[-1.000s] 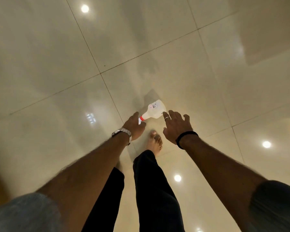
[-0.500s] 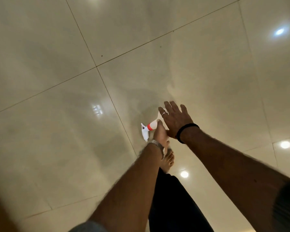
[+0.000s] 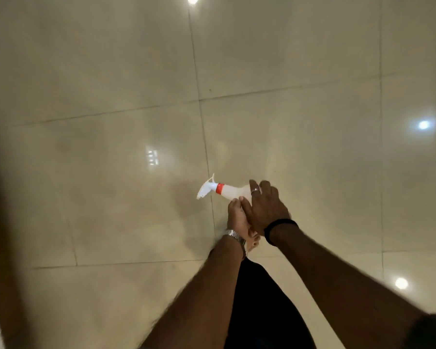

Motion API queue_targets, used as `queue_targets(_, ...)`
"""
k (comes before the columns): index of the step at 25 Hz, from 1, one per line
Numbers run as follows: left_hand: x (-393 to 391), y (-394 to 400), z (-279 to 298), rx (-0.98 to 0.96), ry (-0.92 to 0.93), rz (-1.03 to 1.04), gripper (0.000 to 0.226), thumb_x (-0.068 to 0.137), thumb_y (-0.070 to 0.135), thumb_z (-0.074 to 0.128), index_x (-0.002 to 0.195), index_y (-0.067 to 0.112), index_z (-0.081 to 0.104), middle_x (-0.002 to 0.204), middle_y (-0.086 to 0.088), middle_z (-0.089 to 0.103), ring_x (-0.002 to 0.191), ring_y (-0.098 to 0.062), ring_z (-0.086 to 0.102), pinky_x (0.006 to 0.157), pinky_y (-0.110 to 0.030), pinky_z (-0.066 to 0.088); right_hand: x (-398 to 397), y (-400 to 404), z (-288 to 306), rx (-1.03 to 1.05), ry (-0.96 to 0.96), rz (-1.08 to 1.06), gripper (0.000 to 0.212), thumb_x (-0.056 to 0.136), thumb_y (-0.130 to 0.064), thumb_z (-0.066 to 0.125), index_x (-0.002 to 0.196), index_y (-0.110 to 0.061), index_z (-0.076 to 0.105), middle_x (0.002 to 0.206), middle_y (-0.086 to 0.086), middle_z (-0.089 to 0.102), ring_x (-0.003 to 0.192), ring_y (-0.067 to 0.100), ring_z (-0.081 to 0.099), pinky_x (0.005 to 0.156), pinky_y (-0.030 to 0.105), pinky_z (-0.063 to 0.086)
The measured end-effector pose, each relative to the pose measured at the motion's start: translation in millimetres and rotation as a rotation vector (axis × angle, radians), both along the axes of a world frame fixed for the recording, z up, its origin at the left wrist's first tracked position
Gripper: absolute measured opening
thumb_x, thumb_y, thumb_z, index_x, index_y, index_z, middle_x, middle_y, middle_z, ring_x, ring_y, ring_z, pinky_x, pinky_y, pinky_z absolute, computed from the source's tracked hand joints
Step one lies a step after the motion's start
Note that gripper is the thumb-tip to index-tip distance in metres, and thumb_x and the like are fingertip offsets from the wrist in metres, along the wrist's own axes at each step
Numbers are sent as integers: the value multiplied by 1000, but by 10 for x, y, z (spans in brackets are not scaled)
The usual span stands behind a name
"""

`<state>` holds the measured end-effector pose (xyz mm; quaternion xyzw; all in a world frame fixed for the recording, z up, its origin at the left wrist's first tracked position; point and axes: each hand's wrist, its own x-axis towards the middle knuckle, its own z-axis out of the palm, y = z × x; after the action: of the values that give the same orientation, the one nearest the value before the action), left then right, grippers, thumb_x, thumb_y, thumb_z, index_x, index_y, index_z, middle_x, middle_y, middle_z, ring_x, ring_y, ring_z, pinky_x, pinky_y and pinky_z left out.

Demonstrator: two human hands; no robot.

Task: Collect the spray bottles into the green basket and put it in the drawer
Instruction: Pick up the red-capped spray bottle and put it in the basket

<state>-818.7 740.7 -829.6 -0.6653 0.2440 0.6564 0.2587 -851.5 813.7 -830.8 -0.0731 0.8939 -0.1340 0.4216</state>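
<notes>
Both hands hold 1 bottle (image 3: 230,192) above the floor (image 3: 111,172) (nozzle pointing left): left hand (image 3: 237,216) grips underneath, right hand (image 3: 266,207) fingers (image 3: 254,188) wrap its body, likely for carrying; no basket visible.

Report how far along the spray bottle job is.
Done: nothing visibly finished; no basket or drawer in view. In hand: one spray bottle, held between the left hand and right hand above the floor. Left: basket it, collect any others, stow the basket.

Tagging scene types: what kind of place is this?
Probably an indoor room, home or office unclear. Glossy beige floor tiles mirror round ceiling lights; both hands hold a spray bottle.
</notes>
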Motion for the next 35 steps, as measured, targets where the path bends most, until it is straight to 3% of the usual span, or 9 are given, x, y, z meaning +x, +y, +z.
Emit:
queue_targets(2,151,-242,625,-17,25,4,45,100,56,30,118,28,62,101,-1,79,100,-24,70,75,-33,60,118,-183,599,-79,-17,-45,62,101,-50,37,151,-14,32,142,10,40,129,29,44,102,40,47)
queue_targets(3,232,-375,969,-52,42,5,40,102,53,30,123,31,55,111,-3,75,102,-25,69,73,-33,60,184,-288,917,-123,-33,-61,61,101,-49,39,150,-14,32,144,9,41,130,28,44,104,39,45)
queue_targets(8,751,-806,2480,-212,141,-7,36,105,42,33,139,30,42,134,-5,61,121,-29,60,79,-38,56,578,-740,2370,-215,-57,-14,61,100,-49,36,151,-16,30,149,8,43,136,26,42,110,50,40)
queue_targets(13,1474,-1221,3728,-359,311,-44,38,106,39,31,140,27,45,133,-1,61,115,-21,61,79,-36,56,1235,-1192,3689,-311,34,111,57,104,-43,31,155,-18,24,147,13,40,132,35,44,111,49,37)
queue_targets(17,2176,-1549,4498,-547,443,-102,42,107,35,33,147,28,43,141,1,56,126,-23,56,107,-48,48,1860,-1490,4493,-378,88,116,57,103,-45,32,154,-20,26,152,13,37,132,35,47,109,46,40)
queue_targets(19,2625,-1688,4824,-638,477,-87,46,107,35,35,151,27,37,136,7,52,120,-19,54,104,-38,49,2214,-1647,4836,-422,100,169,56,104,-44,33,154,-19,28,153,13,37,130,35,50,106,41,41)
queue_targets(24,3789,-2108,5375,-940,479,-112,38,106,28,37,139,16,51,117,14,52,88,8,54,69,1,41,3115,-2180,5376,-500,75,399,55,105,-43,35,154,-21,28,155,9,35,131,34,51,107,42,43)
queue_targets(28,4721,-2475,5676,-1074,421,-29,38,106,26,34,139,24,51,127,-2,66,109,-20,64,89,-28,49,3894,-2732,5651,-521,44,625,56,104,-44,35,155,-22,28,154,8,35,127,34,55,105,41,45)
queue_targets(35,5952,-2968,5795,-1175,213,105,39,106,31,35,143,28,47,127,-11,63,114,-28,61,99,-45,50,4972,-3621,5773,-543,-58,956,51,103,-46,35,149,-23,35,141,10,47,116,32,60,97,39,50)
